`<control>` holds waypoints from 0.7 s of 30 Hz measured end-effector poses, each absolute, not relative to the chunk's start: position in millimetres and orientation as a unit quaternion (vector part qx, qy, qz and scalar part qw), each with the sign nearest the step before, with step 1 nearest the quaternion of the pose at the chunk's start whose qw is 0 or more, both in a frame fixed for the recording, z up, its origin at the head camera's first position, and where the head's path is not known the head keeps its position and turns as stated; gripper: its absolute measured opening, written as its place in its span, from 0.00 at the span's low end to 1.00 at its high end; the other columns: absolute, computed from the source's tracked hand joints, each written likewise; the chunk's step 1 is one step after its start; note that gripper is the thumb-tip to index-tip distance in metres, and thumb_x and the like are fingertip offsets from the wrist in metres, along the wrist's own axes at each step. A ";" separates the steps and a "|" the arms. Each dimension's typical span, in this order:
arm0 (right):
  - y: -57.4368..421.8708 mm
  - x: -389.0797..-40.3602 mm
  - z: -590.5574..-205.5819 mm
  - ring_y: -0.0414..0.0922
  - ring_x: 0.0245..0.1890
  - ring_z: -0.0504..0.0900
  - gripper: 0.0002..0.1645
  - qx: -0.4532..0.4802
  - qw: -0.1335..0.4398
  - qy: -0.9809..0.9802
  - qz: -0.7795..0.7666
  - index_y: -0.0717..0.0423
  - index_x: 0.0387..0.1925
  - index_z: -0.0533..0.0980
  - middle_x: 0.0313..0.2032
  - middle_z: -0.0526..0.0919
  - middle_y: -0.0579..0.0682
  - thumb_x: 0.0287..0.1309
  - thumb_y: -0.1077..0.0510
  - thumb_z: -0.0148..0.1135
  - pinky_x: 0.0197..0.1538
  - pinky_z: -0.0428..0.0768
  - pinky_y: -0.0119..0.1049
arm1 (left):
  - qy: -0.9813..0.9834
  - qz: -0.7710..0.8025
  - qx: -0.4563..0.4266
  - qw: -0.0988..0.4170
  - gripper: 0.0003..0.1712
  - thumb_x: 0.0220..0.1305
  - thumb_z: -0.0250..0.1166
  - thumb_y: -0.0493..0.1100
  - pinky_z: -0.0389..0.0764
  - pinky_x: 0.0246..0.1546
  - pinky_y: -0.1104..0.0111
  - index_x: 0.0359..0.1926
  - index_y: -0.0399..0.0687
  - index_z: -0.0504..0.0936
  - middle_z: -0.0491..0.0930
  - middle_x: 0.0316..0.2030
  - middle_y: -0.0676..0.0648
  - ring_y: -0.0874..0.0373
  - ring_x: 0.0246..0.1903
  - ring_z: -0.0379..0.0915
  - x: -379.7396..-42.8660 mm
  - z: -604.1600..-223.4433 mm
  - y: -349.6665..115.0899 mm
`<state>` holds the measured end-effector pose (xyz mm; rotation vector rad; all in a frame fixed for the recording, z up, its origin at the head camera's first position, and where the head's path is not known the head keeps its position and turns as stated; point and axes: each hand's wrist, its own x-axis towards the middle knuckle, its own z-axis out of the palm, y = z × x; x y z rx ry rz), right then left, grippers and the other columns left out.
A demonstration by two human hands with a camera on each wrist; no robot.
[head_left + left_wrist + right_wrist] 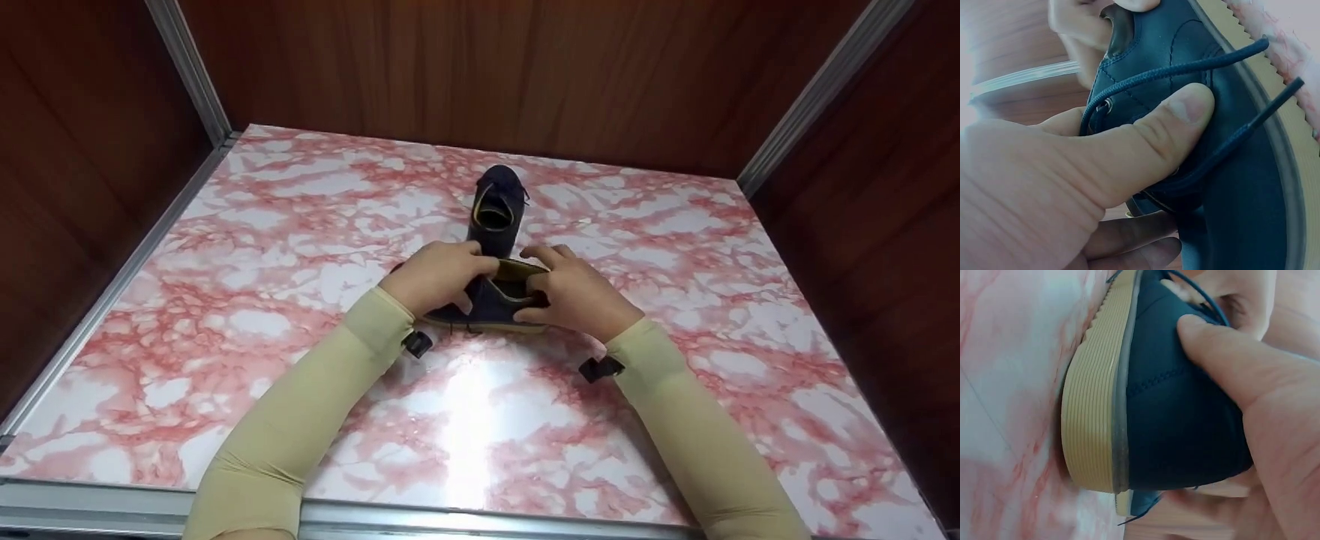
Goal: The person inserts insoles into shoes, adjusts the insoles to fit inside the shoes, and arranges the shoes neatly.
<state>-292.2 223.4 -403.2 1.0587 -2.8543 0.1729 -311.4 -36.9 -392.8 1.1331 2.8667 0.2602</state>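
Observation:
A dark blue lace-up shoe (491,309) with a ridged tan sole (1092,422) lies sideways on the table, toe to the left. My left hand (442,277) grips its front part, with the thumb pressed on the side by the loose lace (1174,73) and the other fingers across the far side. Around the heel end, my right hand (577,292) holds the shoe, thumb on the near side and fingers over the opening and far side. A second dark shoe (496,206) stands just behind, its toe pointing away, with a yellowish lining.
The table top (262,322) has a red and white marbled pattern. Dark wood panels (465,75) in metal frames wall off the back and both sides. A metal rail (420,517) runs along the front edge.

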 end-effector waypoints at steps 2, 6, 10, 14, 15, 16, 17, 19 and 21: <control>220.8 -288.9 -401.3 0.58 0.66 0.80 0.26 0.362 0.088 -0.928 0.028 0.51 0.48 0.91 0.68 0.82 0.53 0.62 0.35 0.79 0.66 0.83 0.61 | 0.925 0.090 0.368 0.022 0.28 0.58 0.85 0.48 0.86 0.48 0.50 0.56 0.58 0.82 0.80 0.50 0.46 0.44 0.43 0.82 -311.1 -392.4 -37.1; 216.7 -285.2 -399.4 0.53 0.56 0.80 0.23 0.394 0.154 -0.906 -0.006 0.45 0.50 0.91 0.51 0.90 0.46 0.61 0.37 0.81 0.58 0.81 0.58 | 0.923 0.101 0.371 0.011 0.28 0.55 0.86 0.47 0.85 0.47 0.51 0.55 0.57 0.82 0.80 0.49 0.46 0.43 0.42 0.82 -311.2 -390.2 -37.2; 214.9 -283.6 -405.1 0.50 0.46 0.83 0.20 0.412 0.159 -0.897 -0.020 0.46 0.45 0.90 0.43 0.92 0.45 0.66 0.36 0.76 0.50 0.77 0.54 | 0.922 0.095 0.374 0.008 0.29 0.54 0.86 0.49 0.85 0.47 0.51 0.54 0.57 0.82 0.80 0.49 0.46 0.43 0.42 0.82 -311.4 -391.2 -37.2; 212.7 -282.6 -413.1 0.50 0.41 0.88 0.21 0.416 0.114 -0.902 -0.027 0.48 0.48 0.87 0.46 0.90 0.50 0.71 0.36 0.72 0.48 0.81 0.55 | 0.923 0.094 0.373 0.016 0.28 0.57 0.85 0.49 0.86 0.49 0.51 0.55 0.57 0.82 0.80 0.50 0.46 0.43 0.44 0.83 -310.9 -393.8 -36.5; 212.0 -282.7 -414.3 0.51 0.42 0.88 0.23 0.413 0.105 -0.904 -0.029 0.49 0.50 0.87 0.48 0.89 0.51 0.71 0.36 0.72 0.49 0.83 0.56 | 0.923 0.096 0.372 0.017 0.28 0.57 0.85 0.49 0.86 0.49 0.50 0.55 0.58 0.82 0.80 0.50 0.46 0.43 0.44 0.83 -310.7 -394.1 -36.4; 211.2 -282.9 -415.2 0.52 0.43 0.89 0.25 0.410 0.099 -0.906 -0.032 0.49 0.53 0.86 0.50 0.89 0.52 0.71 0.36 0.72 0.51 0.83 0.58 | 0.924 0.096 0.371 0.018 0.28 0.57 0.85 0.48 0.86 0.49 0.50 0.55 0.58 0.82 0.80 0.50 0.46 0.43 0.44 0.83 -310.7 -394.4 -36.6; 210.3 -283.2 -415.7 0.53 0.45 0.89 0.27 0.406 0.095 -0.908 -0.034 0.49 0.56 0.85 0.52 0.88 0.52 0.70 0.35 0.72 0.53 0.84 0.60 | 0.924 0.097 0.370 0.019 0.28 0.57 0.85 0.48 0.86 0.49 0.50 0.55 0.57 0.82 0.80 0.50 0.46 0.43 0.45 0.83 -310.8 -394.6 -37.0; 208.9 -283.9 -416.2 0.54 0.44 0.90 0.30 0.401 0.094 -0.910 -0.036 0.50 0.59 0.82 0.54 0.87 0.53 0.70 0.34 0.72 0.54 0.85 0.61 | 0.924 0.100 0.368 0.020 0.27 0.57 0.85 0.47 0.86 0.49 0.51 0.55 0.58 0.82 0.80 0.50 0.46 0.43 0.45 0.83 -311.1 -395.6 -37.8; 207.5 -284.5 -416.1 0.55 0.43 0.90 0.31 0.397 0.091 -0.912 -0.039 0.50 0.60 0.80 0.54 0.86 0.53 0.70 0.33 0.71 0.55 0.85 0.61 | 0.925 0.101 0.366 0.019 0.27 0.57 0.85 0.46 0.85 0.49 0.51 0.55 0.58 0.82 0.80 0.50 0.46 0.43 0.45 0.83 -310.8 -396.3 -38.6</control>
